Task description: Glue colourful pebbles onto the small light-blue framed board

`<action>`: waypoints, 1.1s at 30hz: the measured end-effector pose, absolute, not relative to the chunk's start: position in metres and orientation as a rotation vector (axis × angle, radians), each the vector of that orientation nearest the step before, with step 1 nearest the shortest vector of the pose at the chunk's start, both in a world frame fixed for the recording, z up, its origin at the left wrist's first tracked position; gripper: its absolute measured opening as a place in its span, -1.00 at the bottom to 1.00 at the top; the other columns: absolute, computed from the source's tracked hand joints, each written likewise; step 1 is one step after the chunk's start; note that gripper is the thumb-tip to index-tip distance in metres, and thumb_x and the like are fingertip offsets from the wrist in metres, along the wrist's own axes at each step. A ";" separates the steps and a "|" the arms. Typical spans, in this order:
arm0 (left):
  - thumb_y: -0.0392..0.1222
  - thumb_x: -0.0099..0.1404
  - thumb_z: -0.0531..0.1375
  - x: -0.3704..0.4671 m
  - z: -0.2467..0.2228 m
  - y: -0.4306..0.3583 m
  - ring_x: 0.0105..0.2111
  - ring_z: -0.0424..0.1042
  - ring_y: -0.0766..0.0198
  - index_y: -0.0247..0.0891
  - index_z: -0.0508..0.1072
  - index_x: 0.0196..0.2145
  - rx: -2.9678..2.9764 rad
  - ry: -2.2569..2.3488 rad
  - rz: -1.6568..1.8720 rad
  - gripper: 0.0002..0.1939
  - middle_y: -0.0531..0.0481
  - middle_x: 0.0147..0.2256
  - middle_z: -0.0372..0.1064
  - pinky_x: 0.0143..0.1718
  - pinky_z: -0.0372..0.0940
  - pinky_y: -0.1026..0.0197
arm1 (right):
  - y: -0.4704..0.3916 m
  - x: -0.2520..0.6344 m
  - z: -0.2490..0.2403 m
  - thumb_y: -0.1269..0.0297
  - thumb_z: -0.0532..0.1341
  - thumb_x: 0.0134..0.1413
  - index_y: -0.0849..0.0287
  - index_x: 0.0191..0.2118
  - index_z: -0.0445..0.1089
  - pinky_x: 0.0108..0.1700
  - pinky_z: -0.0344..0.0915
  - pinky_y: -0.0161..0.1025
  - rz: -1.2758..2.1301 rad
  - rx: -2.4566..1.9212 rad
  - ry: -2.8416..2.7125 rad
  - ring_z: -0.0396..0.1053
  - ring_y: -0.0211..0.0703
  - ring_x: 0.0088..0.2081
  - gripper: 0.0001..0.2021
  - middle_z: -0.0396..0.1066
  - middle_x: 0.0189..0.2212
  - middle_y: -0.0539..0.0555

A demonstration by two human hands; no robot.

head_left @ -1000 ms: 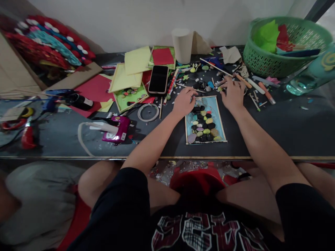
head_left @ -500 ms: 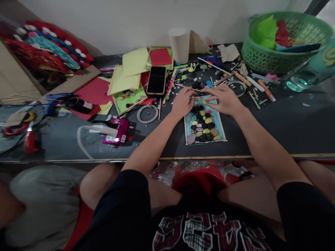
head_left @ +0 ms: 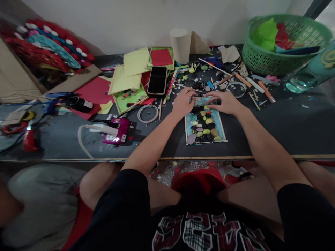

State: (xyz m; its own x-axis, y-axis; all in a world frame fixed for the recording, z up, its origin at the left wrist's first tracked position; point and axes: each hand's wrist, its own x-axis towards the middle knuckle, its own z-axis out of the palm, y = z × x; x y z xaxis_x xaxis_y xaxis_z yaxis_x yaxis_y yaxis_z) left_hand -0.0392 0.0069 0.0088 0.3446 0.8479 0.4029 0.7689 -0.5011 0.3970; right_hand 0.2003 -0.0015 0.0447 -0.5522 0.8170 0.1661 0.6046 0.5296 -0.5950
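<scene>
A small blue panel (head_left: 220, 124) with a thin pale frame lies near the table's front edge. Several black, yellow, green and purple pebbles (head_left: 210, 126) cover much of it. My left hand (head_left: 184, 101) rests at the panel's upper left corner, fingers curled; whether they pinch anything is hidden. Over the upper right part is my right hand (head_left: 222, 103), its thumb and fingers curved apart, with the fingertips at a yellow-green pebble (head_left: 206, 107). Behind the hands lie dark pebbles (head_left: 200, 85) and thin sticks.
A phone (head_left: 157, 81) lies on yellow frames left of the hands. A purple power adapter (head_left: 117, 131), clear tape roll (head_left: 148, 113) and glue gun (head_left: 53, 101) are farther left. Right are markers (head_left: 267, 91), a green basket (head_left: 274, 57) and a bottle (head_left: 300, 83). A person sits at the left.
My right hand has shifted slightly down, its fingertips now lower on the panel near the yellow-green pebble. My left hand has barely moved.
</scene>
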 end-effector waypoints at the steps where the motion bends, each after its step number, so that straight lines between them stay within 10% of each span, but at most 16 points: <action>1: -0.35 0.37 0.04 -0.039 0.009 0.007 0.11 0.43 0.08 -0.22 0.49 -0.16 2.462 1.487 0.871 -0.75 -0.15 0.03 0.46 0.20 0.36 0.01 | -0.002 0.200 0.044 0.17 0.32 0.05 0.16 0.19 0.42 0.14 0.36 0.10 0.700 -1.169 -2.348 0.58 0.17 -0.03 -0.45 0.66 -0.21 0.10; 33: -0.34 0.35 0.05 -0.039 0.010 0.006 0.10 0.45 0.10 -0.21 0.51 -0.16 2.455 1.497 0.875 -0.75 -0.13 0.03 0.47 0.18 0.39 0.04 | -0.002 0.196 0.043 0.11 0.34 -0.02 0.22 0.12 0.48 -0.14 0.42 -0.07 0.705 -1.243 -2.226 0.54 0.01 -0.28 -0.44 0.63 -0.29 0.14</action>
